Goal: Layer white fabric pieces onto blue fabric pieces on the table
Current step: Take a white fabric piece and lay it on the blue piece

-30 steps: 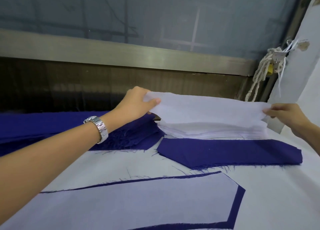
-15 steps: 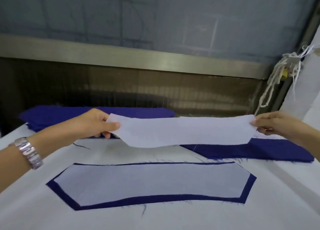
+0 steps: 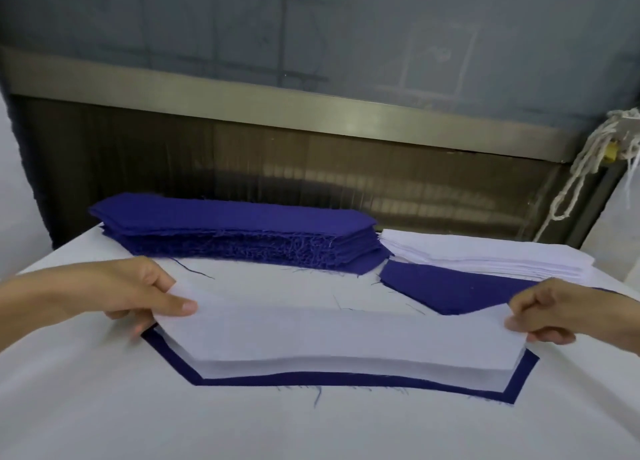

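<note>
I hold a long white fabric piece [image 3: 346, 335] stretched between both hands, just above the table. My left hand [image 3: 138, 293] pinches its left end and my right hand [image 3: 550, 314] pinches its right end. Under it lies a blue fabric piece [image 3: 346, 380] with another white piece [image 3: 242, 369] on top; only its blue border and a strip of white show. A single bare blue piece [image 3: 450, 290] lies behind, partly hidden by the held piece.
A thick stack of blue pieces [image 3: 235, 231] sits at the back left of the white table [image 3: 138, 407]. A stack of white pieces [image 3: 485, 255] sits at the back right. A knotted white rope [image 3: 585, 161] hangs at the far right beside a metal rail.
Both hands have carried the white piece from the back stack toward me and lowered it over the near layered blue piece. The view has tilted down and the piece now hangs closer to the table.
</note>
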`<state>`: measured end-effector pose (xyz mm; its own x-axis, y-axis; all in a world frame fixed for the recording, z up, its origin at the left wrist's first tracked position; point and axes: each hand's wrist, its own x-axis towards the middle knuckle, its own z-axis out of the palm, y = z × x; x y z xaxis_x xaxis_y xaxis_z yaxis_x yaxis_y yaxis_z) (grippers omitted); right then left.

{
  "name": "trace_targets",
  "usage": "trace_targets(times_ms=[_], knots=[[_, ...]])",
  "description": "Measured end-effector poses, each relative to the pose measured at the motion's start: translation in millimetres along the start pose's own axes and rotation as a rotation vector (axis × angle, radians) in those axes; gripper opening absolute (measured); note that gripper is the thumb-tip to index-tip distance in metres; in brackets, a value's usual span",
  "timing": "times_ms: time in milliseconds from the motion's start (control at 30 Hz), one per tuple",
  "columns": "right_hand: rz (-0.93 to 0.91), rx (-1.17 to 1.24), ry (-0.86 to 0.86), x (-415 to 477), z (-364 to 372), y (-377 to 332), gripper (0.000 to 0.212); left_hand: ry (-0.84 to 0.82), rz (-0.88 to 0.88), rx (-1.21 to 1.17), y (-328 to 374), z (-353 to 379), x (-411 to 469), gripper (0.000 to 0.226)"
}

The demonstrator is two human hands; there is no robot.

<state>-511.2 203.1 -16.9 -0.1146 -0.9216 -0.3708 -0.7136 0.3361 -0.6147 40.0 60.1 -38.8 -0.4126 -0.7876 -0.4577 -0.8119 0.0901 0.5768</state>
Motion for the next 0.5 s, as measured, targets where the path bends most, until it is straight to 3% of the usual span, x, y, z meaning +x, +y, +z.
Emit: trace_targets(times_ms=[167, 500], knots=[[0.032, -0.020, -0.050, 4, 5, 4, 0.021, -0.069, 0.018, -0.058, -13, 9, 5, 0.063], [0.067, -0.053, -0.059, 16, 6, 17, 0.016, -0.008, 0.008, -0.093, -3, 16, 2, 0.070]])
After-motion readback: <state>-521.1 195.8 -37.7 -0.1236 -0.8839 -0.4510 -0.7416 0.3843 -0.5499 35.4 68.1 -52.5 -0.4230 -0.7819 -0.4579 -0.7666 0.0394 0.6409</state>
